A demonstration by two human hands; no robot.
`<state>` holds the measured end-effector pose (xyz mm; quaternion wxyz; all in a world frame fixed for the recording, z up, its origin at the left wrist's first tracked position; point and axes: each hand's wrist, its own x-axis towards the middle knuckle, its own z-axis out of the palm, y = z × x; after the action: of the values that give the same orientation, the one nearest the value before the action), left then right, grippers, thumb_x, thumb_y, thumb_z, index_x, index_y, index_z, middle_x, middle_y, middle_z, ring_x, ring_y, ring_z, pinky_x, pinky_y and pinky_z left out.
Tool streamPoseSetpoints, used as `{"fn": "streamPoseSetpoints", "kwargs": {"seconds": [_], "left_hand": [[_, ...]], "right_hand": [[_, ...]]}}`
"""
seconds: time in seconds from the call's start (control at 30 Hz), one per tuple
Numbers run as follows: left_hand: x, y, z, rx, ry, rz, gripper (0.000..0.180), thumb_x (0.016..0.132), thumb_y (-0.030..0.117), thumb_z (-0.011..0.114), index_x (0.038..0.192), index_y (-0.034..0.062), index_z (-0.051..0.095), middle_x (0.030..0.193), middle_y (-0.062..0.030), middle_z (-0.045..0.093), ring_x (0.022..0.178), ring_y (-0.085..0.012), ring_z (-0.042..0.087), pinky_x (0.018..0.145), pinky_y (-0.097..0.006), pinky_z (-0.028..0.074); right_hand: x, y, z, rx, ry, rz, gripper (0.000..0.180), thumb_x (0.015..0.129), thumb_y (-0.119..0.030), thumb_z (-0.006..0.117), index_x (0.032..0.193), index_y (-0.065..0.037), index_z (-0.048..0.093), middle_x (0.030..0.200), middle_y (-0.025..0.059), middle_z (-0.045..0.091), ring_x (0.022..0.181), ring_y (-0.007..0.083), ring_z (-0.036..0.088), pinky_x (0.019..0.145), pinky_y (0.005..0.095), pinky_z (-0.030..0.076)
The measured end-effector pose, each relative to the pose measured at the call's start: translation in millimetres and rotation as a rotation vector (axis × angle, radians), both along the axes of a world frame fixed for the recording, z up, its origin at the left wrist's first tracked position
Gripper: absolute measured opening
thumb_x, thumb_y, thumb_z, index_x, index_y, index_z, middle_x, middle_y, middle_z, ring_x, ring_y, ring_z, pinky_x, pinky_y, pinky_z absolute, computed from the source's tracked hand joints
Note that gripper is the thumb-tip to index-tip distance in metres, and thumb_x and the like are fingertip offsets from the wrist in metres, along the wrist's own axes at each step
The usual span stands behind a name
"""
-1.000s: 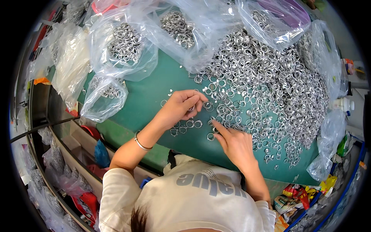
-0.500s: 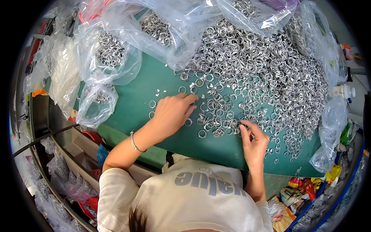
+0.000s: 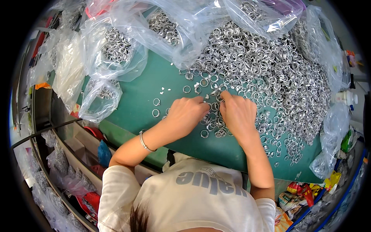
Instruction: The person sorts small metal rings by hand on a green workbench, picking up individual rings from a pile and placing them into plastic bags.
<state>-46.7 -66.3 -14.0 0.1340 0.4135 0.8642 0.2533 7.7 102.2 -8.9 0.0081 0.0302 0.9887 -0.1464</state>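
My left hand and right hand curl over loose silver rings at the near edge of the heap; I cannot tell whether either pinches one, and a careless brush could scatter them

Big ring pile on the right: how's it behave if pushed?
The pile would probably spread, not move as one: loose rings lie around its lower edge. Some may snag, since many overlap. They look shiny and metallic, so likely slide on the green tabletop.
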Motion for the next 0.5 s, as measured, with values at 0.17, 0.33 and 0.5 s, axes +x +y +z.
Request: {"fn": "streamPoseSetpoints", "kwargs": {"seconds": [0.17,0.33,0.5], "left_hand": [[-6,-4,8,0.087,-0.073,0.066,0.009,0.081,0.015,0.064,0.082,0.0062,0.065,0.074,-0.0095,0.062,0.062,-0.0321,0.059,0.054,-0.041,0.045],[-5,4,3,0.116,-0.068,0.141,0.012,0.083,0.015,0.062,0.092,0.0068,0.063,0.077,-0.0107,0.064,0.063,-0.0323,0.059,0.055,-0.040,0.046],[-13,18,-1,0.151,-0.007,0.099,0.019,0.084,0.015,0.061,0.102,0.0077,0.062,0.080,-0.0109,0.065,0.063,-0.0324,0.060,0.056,-0.041,0.047]], "right_hand": [[-1,7,-3,-0.121,0.069,0.052,0.013,0.074,-0.013,0.069,0.080,-0.006,0.059,0.062,0.0102,0.059,0.053,0.0312,0.056,0.049,0.0392,0.042],[10,25,10,-0.477,-0.109,-0.098,0.012,0.076,-0.010,0.069,0.077,-0.003,0.059,0.053,0.0078,0.052,0.044,0.0217,0.049,0.046,0.0335,0.039],[23,38,-10,-0.763,0.159,-0.155,0.012,0.083,-0.008,0.065,0.080,-0.001,0.057,0.051,0.0022,0.046,0.045,0.0105,0.039,0.045,0.0286,0.034]]}}
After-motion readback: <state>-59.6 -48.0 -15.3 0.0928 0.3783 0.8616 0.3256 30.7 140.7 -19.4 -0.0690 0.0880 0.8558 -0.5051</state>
